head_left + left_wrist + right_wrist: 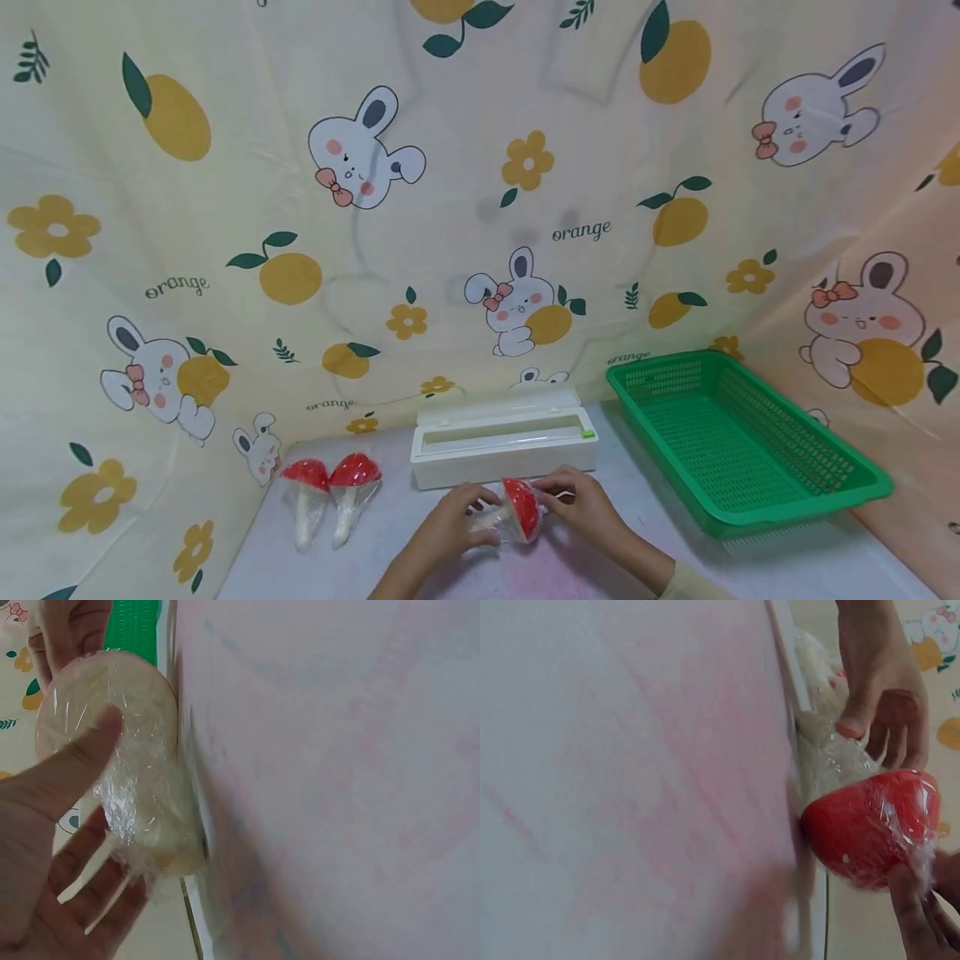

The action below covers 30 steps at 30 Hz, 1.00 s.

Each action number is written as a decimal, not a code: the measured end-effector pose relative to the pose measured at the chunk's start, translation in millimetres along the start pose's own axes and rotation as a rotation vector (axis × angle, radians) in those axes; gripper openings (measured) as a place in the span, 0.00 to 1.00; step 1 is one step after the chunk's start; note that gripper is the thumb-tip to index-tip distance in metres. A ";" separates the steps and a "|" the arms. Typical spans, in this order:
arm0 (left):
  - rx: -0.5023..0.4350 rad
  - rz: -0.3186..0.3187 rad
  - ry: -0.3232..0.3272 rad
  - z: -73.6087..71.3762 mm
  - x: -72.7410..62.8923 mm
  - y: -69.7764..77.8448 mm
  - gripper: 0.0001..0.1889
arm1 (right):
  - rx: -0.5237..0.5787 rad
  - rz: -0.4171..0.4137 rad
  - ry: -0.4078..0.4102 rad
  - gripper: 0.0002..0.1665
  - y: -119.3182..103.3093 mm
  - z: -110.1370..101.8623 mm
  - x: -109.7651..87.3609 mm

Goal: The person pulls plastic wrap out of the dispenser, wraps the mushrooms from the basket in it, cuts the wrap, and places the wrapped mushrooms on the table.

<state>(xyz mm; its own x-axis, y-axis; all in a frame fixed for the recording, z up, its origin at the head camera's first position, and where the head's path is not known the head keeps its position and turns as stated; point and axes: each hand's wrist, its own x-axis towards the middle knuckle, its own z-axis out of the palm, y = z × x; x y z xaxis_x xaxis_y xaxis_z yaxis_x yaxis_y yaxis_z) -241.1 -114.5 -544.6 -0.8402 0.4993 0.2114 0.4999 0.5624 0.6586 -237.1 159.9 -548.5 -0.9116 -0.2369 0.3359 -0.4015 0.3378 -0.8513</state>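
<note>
A toy mushroom with a red cap and pale stem lies on its side over the table, wrapped in clear plastic wrap. My left hand holds it from the stem side, thumb across the wrapped underside and fingers behind the stem. At the top of the cap, my right hand pinches the gathered wrap between thumb and fingers. Loose, crinkled film bunches at the stem's end in the left wrist view. Just behind both hands stands a white plastic wrap dispenser with its lid raised.
Two more wrapped red-capped mushrooms, one beside the other, lie on the table at the left. A green basket stands at the right. Behind the table hangs a printed cloth with rabbits and oranges.
</note>
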 end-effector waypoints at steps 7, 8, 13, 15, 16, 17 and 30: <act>0.083 -0.046 0.024 -3.9 -3.2 1.4 0.20 | 0.054 -0.090 -0.107 0.21 2.5 -3.8 -1.8; 0.068 -0.029 0.038 -4.2 -3.5 1.0 0.17 | 0.045 -0.110 -0.112 0.22 2.3 -4.1 -2.2; -0.015 0.077 0.107 -4.5 -2.8 -2.1 0.10 | -0.027 -0.185 -0.091 0.22 -1.3 -5.1 -3.2; -0.052 0.087 0.117 -4.7 -1.8 -3.0 0.09 | -0.034 -0.171 -0.093 0.21 -3.1 -6.4 -2.7; -0.068 0.088 0.118 -4.7 -1.2 -3.2 0.09 | -0.033 -0.158 -0.097 0.20 -4.1 -7.3 -2.4; -0.085 0.082 0.115 -4.5 -0.6 -3.5 0.09 | -0.036 -0.138 -0.104 0.19 -5.0 -8.4 -2.0; -0.141 0.050 0.069 3.4 -0.6 -3.2 0.07 | -0.019 -0.063 -0.156 0.13 0.6 -14.4 -6.8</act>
<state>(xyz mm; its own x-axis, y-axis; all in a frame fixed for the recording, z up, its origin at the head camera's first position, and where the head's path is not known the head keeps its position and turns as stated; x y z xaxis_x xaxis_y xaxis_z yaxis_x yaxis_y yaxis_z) -241.5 -114.3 -549.3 -0.8296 0.4755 0.2926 0.5115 0.4373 0.7397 -232.4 174.9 -545.5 -0.8604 -0.3964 0.3202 -0.4602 0.3343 -0.8225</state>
